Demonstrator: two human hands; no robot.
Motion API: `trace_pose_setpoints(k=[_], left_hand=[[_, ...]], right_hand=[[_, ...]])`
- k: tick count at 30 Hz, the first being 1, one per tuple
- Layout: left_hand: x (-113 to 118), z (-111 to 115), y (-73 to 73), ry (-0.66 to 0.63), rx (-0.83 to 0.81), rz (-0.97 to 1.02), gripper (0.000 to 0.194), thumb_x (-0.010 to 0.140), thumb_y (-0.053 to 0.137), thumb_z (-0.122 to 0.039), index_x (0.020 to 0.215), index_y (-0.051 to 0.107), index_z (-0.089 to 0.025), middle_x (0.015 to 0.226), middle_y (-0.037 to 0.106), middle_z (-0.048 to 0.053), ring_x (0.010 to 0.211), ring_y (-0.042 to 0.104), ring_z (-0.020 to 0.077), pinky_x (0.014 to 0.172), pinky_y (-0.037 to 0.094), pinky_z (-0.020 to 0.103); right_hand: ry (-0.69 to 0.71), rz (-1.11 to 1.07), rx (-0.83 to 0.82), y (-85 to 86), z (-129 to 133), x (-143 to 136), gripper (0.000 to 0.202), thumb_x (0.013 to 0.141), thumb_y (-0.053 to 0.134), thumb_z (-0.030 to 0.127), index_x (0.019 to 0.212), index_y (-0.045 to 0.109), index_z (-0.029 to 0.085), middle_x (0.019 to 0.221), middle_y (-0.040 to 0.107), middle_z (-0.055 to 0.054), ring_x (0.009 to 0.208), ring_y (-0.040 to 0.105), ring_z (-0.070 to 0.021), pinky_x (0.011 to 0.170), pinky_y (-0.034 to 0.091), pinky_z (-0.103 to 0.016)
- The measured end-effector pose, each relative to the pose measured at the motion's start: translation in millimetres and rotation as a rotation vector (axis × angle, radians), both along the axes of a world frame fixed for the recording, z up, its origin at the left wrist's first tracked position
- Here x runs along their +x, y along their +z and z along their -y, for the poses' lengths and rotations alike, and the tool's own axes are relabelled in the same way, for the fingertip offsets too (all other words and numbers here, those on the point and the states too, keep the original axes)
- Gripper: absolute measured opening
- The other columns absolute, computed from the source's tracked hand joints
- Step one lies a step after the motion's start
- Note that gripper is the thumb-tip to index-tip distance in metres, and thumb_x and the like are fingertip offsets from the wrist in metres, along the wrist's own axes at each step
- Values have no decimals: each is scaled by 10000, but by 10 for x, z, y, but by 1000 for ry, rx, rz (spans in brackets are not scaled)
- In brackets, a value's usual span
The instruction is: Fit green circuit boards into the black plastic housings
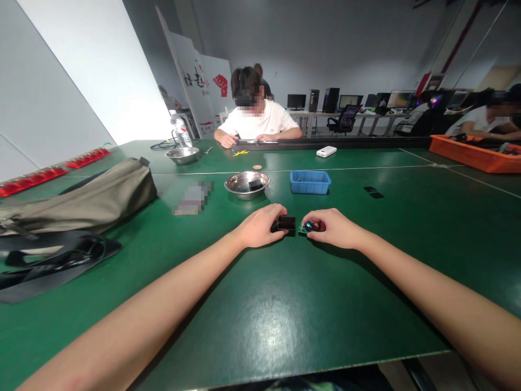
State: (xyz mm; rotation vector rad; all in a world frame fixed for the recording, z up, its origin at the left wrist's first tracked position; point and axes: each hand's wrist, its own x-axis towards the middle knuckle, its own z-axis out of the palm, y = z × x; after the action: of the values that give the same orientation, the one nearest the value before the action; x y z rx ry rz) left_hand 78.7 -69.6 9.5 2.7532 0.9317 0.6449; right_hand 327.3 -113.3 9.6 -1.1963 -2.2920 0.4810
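Head view: your L hand (264,226) has its thumb & fingers pinching the L side of a black box (286,223). Your R hand (337,228) pinches a PCB (302,229) w/ a round part (309,225) betw. thumb & fingers. Box & PCB are just beside each other, approx. mid-table (260,304). Beyond your hands: steel bowl (232,187) w/ dark piece (255,185) inside, blue tray (310,187) to its R; dark strips (373,192) farther R.

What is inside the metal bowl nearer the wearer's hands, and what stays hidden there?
The bowl holds a dark, blocky part. The surface directly beneath that part is covered, so cannot be seen.
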Motion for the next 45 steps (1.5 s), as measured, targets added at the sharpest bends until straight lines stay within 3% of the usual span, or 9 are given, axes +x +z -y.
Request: trace_pose_setpoints(k=[2,6,8,17,23,29,32,38,45], left_hand=[[-2,-2,-3,0,0,0,291,774,652,-266,1028,523,-203,912,619,19,760,605,183,685,462,295],[-2,-7,-7,-2,7,-1,287,781,642,-276,1031,522,-203,913,623,22,754,609,183,682,466,296],[-1,-6,-5,-2,8,-2,294,784,639,-282,1040,520,-201,922,626,27,761,614,187,690,472,300],[-4,5,7,1,21,8,298,793,622,-310,1055,524,-206,935,632,34,781,622,198,736,495,323],[-7,2,13,1,22,-12,306,794,626,-305,1062,520,-202,942,633,38,783,623,199,720,489,317],[-7,0,9,1,21,-8,290,797,624,-310,1049,525,-207,938,630,34,786,620,198,732,493,322],[-7,3,8,2,23,-10,290,800,622,-311,1053,524,-209,940,629,34,789,620,197,742,495,324],[-1,7,18,2,19,-11,289,798,619,-302,1053,520,-209,941,633,35,794,624,200,736,495,321],[-3,1,16,-1,35,-16,279,804,623,-314,1038,512,-209,949,629,37,804,621,204,727,487,318]], right_hand=[[-41,-223,-152,-29,-44,-12,177,737,708,223,910,717,191,722,661,11,653,598,-139,669,466,-279],[-147,-892,-571,-94,-102,-49,248,725,706,293,944,677,179,723,705,-29,620,652,-157,589,510,-277],[-166,-1096,-702,-113,-107,-67,264,723,708,290,957,667,175,728,724,-51,626,672,-163,581,525,-272],[-134,-1206,-769,-141,-107,-81,220,733,712,268,926,682,166,754,746,-70,633,678,-163,588,533,-270],[-132,-1143,-572,-142,-74,-135,340,643,831,269,949,713,181,801,727,-33,664,677,-146,601,511,-254],[-204,-962,-303,-177,-96,-144,348,614,833,283,933,736,184,821,720,-18,717,636,-146,655,499,-273],[-236,-818,-131,-179,-92,-119,301,658,796,292,930,741,175,791,698,-18,695,608,-150,684,503,-304],[-170,-447,294,-96,7,-88,212,790,691,238,996,734,215,892,691,-39,743,617,-167,717,511,-310],[-173,-374,406,-55,56,-106,180,809,677,234,985,717,221,910,727,-42,746,650,-179,739,533,-316]])
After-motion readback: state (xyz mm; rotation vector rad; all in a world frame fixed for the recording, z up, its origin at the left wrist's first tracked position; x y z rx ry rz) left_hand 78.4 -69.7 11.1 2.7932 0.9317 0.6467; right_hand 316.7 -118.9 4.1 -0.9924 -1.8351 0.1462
